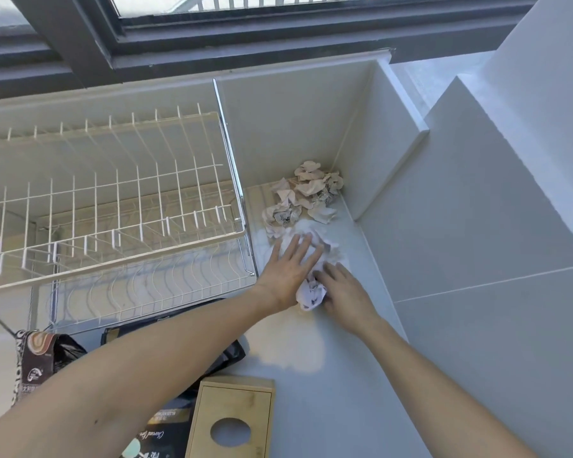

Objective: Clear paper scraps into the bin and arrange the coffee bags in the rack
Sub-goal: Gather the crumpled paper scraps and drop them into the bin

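Crumpled paper scraps (306, 193) lie heaped in the corner of the white counter. Nearer me is a white crumpled scrap (311, 292) between both hands. My left hand (288, 266) lies flat with straight fingers on top of the white paper. My right hand (343, 289) touches the scrap from the right, fingers bent round its side. A wooden bin (235, 401) with a round hole in its top stands at the front. Dark coffee bags (37, 361) (166, 434) lie on the counter below my left forearm. The white wire rack (113, 200) stands at the left.
A white partition wall (384, 143) closes the corner behind the scraps. A raised white ledge (477, 209) runs along the right. A dark window frame (212, 38) is at the back. The counter surface (344, 375) stretches between the bin and the ledge.
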